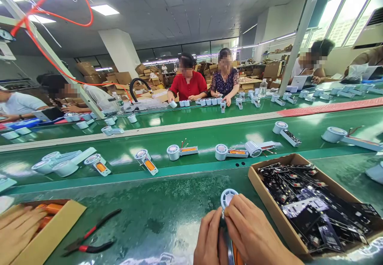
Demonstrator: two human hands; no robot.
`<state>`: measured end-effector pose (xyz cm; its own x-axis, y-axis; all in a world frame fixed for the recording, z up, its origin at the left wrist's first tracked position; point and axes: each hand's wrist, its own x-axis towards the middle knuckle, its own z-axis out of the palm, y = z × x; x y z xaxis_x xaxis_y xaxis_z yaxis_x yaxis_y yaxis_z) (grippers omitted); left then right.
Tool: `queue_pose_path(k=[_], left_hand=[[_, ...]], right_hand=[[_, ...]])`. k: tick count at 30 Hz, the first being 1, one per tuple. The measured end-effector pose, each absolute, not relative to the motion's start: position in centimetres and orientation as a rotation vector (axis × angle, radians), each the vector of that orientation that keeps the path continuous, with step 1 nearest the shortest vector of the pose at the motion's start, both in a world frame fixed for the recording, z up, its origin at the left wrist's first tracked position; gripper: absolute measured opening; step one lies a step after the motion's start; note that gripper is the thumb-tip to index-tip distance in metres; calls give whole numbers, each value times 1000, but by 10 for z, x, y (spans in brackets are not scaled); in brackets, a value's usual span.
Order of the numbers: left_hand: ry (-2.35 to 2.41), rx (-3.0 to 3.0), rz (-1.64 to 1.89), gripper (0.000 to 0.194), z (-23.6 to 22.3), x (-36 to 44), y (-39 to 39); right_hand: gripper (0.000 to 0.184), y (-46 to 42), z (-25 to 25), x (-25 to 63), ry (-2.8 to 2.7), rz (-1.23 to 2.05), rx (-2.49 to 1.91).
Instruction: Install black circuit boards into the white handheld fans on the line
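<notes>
Both hands are closed around a light-blue handheld fan near the table's front edge. Its round head points away from me, and an orange battery shows in the handle. My left hand grips the handle from the left side. My right hand lies over the fan from the right, its fingertips bunched at the neck just below the head. The fingers hide whatever is pinched there. Close by on the right is a cardboard box of black circuit boards. To the left lie red-and-black cutting pliers with their handles spread.
At the lower left, another person's hand rests in a cardboard box of orange batteries. Several fan bodies lie along the green conveyor belt ahead. Two small black discs sit near its edge. Co-workers sit across the line.
</notes>
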<state>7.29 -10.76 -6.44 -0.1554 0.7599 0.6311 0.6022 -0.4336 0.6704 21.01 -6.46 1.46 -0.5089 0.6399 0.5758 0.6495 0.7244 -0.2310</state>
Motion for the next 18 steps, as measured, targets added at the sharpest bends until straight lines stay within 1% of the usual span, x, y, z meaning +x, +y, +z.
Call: queue_pose_path(k=[3,6,11,15,18], left_hand=[[1614,1966,1659,48,-68,75,-108],[1600,1966,1656,47,-68,76,-109],[1562,2013,1597,46,-68,74,-109],[1586,2100,1535,50,-66,72,-110],[1511,2101,1505,54,-57,69,-109]], right_hand=[[25,-65,12,210,-2265,-4,-964],[23,-65,8,211,-2275,23,-975],[23,-64,3,211,-2287,14,-945],[23,-67,-2,209,-2277,3,-961],[24,-68,-6,211,-2233,125,-994]])
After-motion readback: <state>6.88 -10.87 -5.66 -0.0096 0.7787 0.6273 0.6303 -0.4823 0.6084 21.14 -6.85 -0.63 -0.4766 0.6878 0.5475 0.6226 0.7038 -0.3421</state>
